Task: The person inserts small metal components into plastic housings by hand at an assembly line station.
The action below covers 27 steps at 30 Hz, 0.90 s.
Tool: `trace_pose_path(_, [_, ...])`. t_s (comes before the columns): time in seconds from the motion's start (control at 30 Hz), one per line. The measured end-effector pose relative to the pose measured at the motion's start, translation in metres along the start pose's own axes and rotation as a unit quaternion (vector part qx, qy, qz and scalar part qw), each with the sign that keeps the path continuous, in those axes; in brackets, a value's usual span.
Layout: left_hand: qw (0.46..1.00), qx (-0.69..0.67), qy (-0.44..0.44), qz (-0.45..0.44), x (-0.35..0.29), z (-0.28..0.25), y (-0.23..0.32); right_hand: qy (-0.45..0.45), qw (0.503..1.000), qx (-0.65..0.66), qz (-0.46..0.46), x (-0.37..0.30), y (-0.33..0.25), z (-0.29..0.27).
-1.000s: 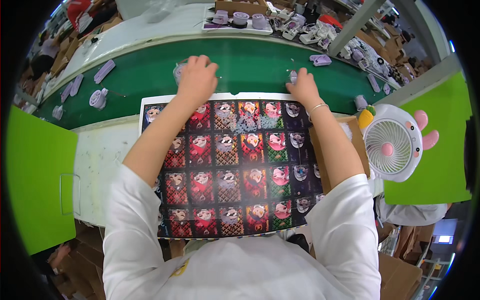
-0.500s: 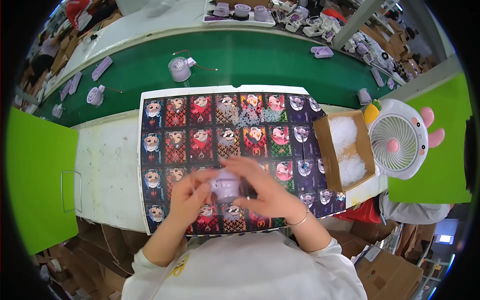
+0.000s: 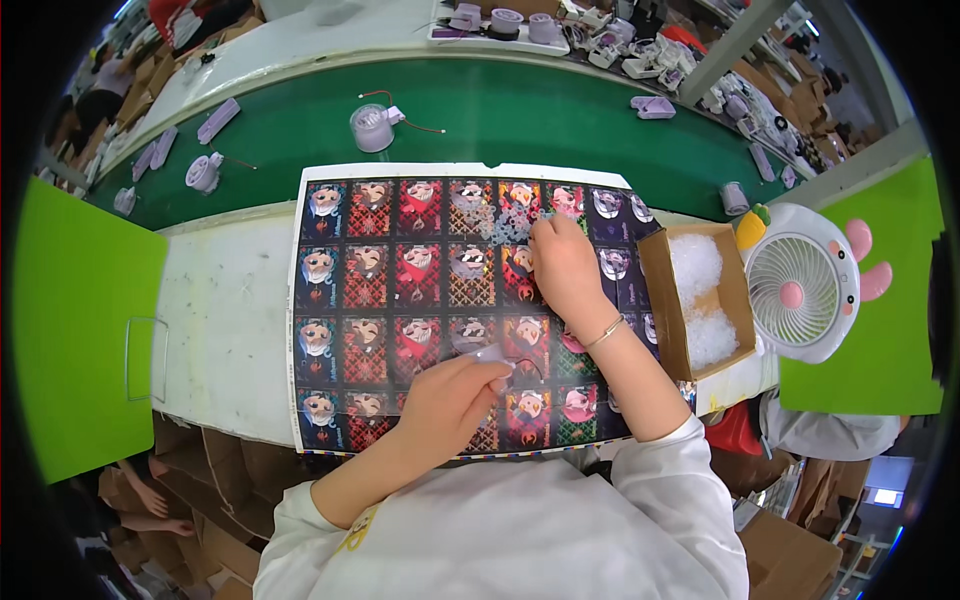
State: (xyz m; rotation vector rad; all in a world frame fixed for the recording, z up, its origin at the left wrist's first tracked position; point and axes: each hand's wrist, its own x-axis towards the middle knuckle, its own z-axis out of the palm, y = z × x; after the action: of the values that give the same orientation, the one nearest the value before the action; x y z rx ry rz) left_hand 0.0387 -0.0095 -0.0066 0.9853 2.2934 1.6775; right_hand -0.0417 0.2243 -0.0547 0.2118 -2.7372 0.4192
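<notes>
My left hand [image 3: 448, 402] is closed over a light-purple plastic part [image 3: 488, 354], and a thin wire trails from its right side. The fingers cover most of that part. Farther out, my right hand [image 3: 566, 262] has its fingertips pinched together at the right edge of a loose pile of small clear rings [image 3: 508, 226]. What lies between those fingertips is too small to make out. Both hands are over a dark sheet printed with rows of cartoon cards [image 3: 418, 268].
A cardboard box [image 3: 662, 300] of clear small pieces stands at the right, beside a white fan [image 3: 800, 283] with pink ears. Across the back, a green belt [image 3: 290, 130] carries a purple motor housing [image 3: 372, 130] and other parts. Another person's arm [image 3: 150, 500] shows at lower left.
My right hand has left the purple part and moved up and right to the pile of rings. My left hand has shifted right, still holding the part.
</notes>
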Motion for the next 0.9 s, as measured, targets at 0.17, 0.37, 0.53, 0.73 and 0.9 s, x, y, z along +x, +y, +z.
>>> trace_pose_path(0.17, [0.990, 0.101, 0.062, 0.079, 0.014, 0.003, 0.007, 0.003, 0.999, -0.018, -0.034, 0.003, -0.001, 0.004])
trace_pose_path(0.37, [0.986, 0.105, 0.053, 0.119, 0.033, 0.005, 0.013, 0.009, 0.999, -0.008, -0.031, -0.003, 0.003, -0.002])
trace_pose_path(0.53, [0.987, 0.122, 0.056, 0.087, 0.033, 0.004, 0.009, 0.011, 0.959, 0.280, -0.042, -0.017, -0.047, -0.083])
trace_pose_path(0.73, [0.988, 0.130, 0.034, 0.080, 0.047, 0.010, 0.017, 0.055, 0.946, 0.306, -0.089, -0.050, -0.071, -0.120])
trace_pose_path(0.9, [0.985, 0.143, 0.038, 0.093, 0.052, 0.016, 0.015, 0.062, 0.949, 0.301, -0.069, -0.055, -0.068, -0.125])
